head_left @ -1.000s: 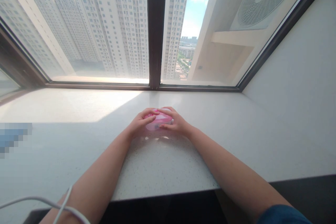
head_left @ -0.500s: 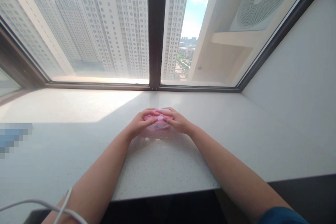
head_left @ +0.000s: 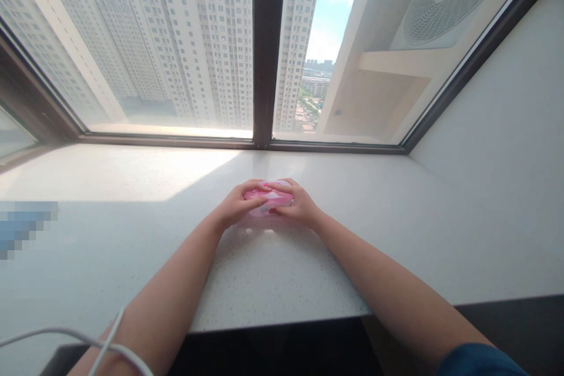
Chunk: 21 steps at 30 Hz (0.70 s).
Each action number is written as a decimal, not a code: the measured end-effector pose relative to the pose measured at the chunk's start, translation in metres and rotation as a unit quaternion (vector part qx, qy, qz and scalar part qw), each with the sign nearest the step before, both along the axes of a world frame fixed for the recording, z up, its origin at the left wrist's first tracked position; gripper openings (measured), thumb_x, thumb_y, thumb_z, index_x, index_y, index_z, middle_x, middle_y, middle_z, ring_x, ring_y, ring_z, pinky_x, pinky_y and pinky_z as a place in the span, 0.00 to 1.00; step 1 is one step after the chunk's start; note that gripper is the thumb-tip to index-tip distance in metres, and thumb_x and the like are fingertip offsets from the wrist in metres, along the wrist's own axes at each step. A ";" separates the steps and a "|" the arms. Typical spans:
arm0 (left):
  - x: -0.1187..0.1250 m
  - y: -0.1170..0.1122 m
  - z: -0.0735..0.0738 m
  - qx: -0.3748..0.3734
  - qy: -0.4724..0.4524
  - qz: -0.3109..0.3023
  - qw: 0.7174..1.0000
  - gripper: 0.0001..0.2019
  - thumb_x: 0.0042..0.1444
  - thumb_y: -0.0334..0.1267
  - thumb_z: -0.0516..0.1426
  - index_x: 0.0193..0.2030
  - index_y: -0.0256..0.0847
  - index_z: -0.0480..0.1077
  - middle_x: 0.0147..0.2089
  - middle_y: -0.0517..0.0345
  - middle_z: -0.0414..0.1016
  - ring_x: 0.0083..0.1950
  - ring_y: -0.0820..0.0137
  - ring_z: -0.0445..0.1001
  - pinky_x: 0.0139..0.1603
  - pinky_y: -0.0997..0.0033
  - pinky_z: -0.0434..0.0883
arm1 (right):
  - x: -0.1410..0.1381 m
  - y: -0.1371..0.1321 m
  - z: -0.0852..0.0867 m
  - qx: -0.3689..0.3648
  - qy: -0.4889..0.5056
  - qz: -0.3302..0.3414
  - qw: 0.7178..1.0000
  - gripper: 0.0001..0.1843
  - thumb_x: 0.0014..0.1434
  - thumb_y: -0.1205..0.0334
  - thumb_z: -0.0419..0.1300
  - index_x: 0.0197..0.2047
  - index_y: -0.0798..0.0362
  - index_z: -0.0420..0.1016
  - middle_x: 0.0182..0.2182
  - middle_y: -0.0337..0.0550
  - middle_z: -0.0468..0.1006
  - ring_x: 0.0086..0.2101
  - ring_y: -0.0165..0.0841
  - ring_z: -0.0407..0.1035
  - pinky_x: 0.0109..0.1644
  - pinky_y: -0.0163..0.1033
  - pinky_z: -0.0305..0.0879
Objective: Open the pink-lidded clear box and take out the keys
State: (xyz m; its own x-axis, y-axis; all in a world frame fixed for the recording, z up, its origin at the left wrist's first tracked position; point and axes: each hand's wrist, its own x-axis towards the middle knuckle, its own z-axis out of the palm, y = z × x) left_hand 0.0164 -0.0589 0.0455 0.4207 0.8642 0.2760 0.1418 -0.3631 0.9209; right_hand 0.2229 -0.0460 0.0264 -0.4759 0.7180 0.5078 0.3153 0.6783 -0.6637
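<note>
On a speckled sill (head_left: 273,282), between front edge (head_left: 282,324) and window frame (head_left: 176,140), pink translucent object (head_left: 277,195) clasped in half-curled fingers of left hand (head_left: 235,205) and right hand (head_left: 303,205), sill wide either side, right thumb (head_left: 279,210) lower than before.

"Where's the light?"
"Bright daylight enters through the far window (head_left: 268,53), bleaching the counter (head_left: 273,282) at far left; a slanting shadow edge bounds the glare."
"Sharp?"
"Fairly, though hazy (a blue patch (head_left: 24,226) at left is pixelated), with edges stretched."
</note>
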 end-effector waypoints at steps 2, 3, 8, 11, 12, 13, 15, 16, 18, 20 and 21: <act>0.000 0.001 -0.001 0.002 -0.003 -0.003 1.000 0.14 0.53 0.43 0.60 0.44 0.40 0.74 0.54 0.48 0.71 0.54 0.59 0.69 0.55 0.58 0.65 | -0.002 -0.002 -0.001 0.005 0.005 -0.014 1.000 0.32 0.47 0.61 0.69 0.57 0.45 0.71 0.46 0.45 0.70 0.48 0.39 0.65 0.54 0.47 0.62; 0.000 0.001 -0.001 0.003 -0.006 -0.005 1.000 0.14 0.54 0.43 0.60 0.44 0.40 0.75 0.54 0.48 0.71 0.54 0.59 0.69 0.55 0.59 0.65 | -0.003 -0.002 -0.002 0.008 0.006 -0.020 1.000 0.32 0.47 0.62 0.69 0.57 0.46 0.71 0.46 0.45 0.70 0.48 0.39 0.65 0.54 0.47 0.62; -0.001 0.003 -0.003 0.009 -0.014 -0.004 1.000 0.13 0.53 0.43 0.61 0.43 0.40 0.76 0.55 0.48 0.70 0.55 0.58 0.69 0.56 0.58 0.64 | -0.007 -0.006 -0.005 0.022 0.002 -0.056 0.998 0.32 0.47 0.61 0.68 0.57 0.46 0.70 0.46 0.46 0.70 0.47 0.39 0.65 0.53 0.46 0.63; -0.002 0.004 -0.004 0.019 -0.009 0.007 1.000 0.14 0.53 0.44 0.61 0.44 0.41 0.76 0.56 0.48 0.69 0.57 0.57 0.67 0.59 0.56 0.63 | -0.006 -0.007 -0.004 0.033 -0.013 -0.071 0.997 0.33 0.48 0.60 0.68 0.58 0.45 0.69 0.46 0.46 0.69 0.47 0.39 0.65 0.53 0.46 0.63; -0.002 0.005 -0.004 0.024 -0.005 0.012 1.000 0.14 0.54 0.44 0.60 0.45 0.42 0.76 0.57 0.48 0.69 0.58 0.57 0.67 0.59 0.56 0.62 | -0.005 -0.006 -0.003 0.036 -0.020 -0.068 0.997 0.34 0.48 0.59 0.68 0.59 0.46 0.68 0.46 0.46 0.69 0.47 0.39 0.65 0.54 0.46 0.63; -0.003 0.005 -0.004 0.029 0.000 0.017 0.999 0.14 0.54 0.44 0.60 0.45 0.42 0.76 0.57 0.48 0.68 0.58 0.57 0.66 0.60 0.55 0.62 | -0.004 -0.005 -0.002 0.038 -0.027 -0.061 0.997 0.35 0.48 0.59 0.68 0.60 0.46 0.68 0.46 0.46 0.69 0.47 0.39 0.65 0.54 0.46 0.63; -0.004 0.007 -0.006 0.045 0.012 0.020 0.999 0.16 0.54 0.45 0.60 0.47 0.42 0.75 0.58 0.47 0.67 0.59 0.56 0.66 0.60 0.55 0.62 | -0.002 -0.001 0.000 0.037 -0.037 -0.042 0.998 0.36 0.48 0.58 0.69 0.60 0.46 0.67 0.46 0.47 0.70 0.47 0.39 0.65 0.54 0.46 0.62; -0.004 0.007 -0.007 0.055 0.018 0.019 0.998 0.17 0.53 0.45 0.61 0.48 0.42 0.74 0.58 0.47 0.67 0.59 0.56 0.66 0.60 0.55 0.62 | 0.000 0.001 0.001 0.036 -0.039 -0.033 0.998 0.36 0.48 0.58 0.68 0.60 0.46 0.67 0.46 0.47 0.70 0.47 0.39 0.65 0.54 0.46 0.62; -0.004 0.008 -0.009 0.082 0.031 0.017 0.996 0.21 0.49 0.45 0.63 0.50 0.43 0.73 0.57 0.48 0.68 0.59 0.56 0.66 0.59 0.55 0.63 | 0.002 0.005 0.000 0.035 -0.038 -0.025 0.998 0.36 0.48 0.59 0.68 0.60 0.47 0.67 0.46 0.47 0.70 0.48 0.40 0.65 0.54 0.46 0.62; -0.003 0.009 -0.011 0.113 0.045 0.023 0.992 0.23 0.47 0.43 0.65 0.51 0.43 0.72 0.55 0.48 0.69 0.58 0.57 0.66 0.58 0.55 0.64 | 0.002 0.006 -0.001 0.036 -0.028 -0.024 0.999 0.36 0.47 0.59 0.68 0.60 0.47 0.67 0.46 0.47 0.70 0.48 0.39 0.65 0.54 0.46 0.62; -0.002 0.009 -0.012 0.129 0.051 0.030 0.990 0.23 0.47 0.43 0.65 0.51 0.43 0.71 0.55 0.48 0.69 0.57 0.57 0.67 0.58 0.56 0.64 | 0.002 0.007 -0.002 0.036 -0.021 -0.023 0.999 0.35 0.47 0.60 0.68 0.60 0.48 0.68 0.46 0.47 0.70 0.48 0.39 0.66 0.54 0.45 0.62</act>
State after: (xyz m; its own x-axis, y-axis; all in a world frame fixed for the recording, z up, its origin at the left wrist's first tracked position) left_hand 0.0140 -0.0498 0.0334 0.4078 0.7950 0.4490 0.2575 -0.5720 0.7788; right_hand 0.2249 -0.0395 0.0243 -0.4644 0.7027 0.5391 0.3741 0.7074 -0.5998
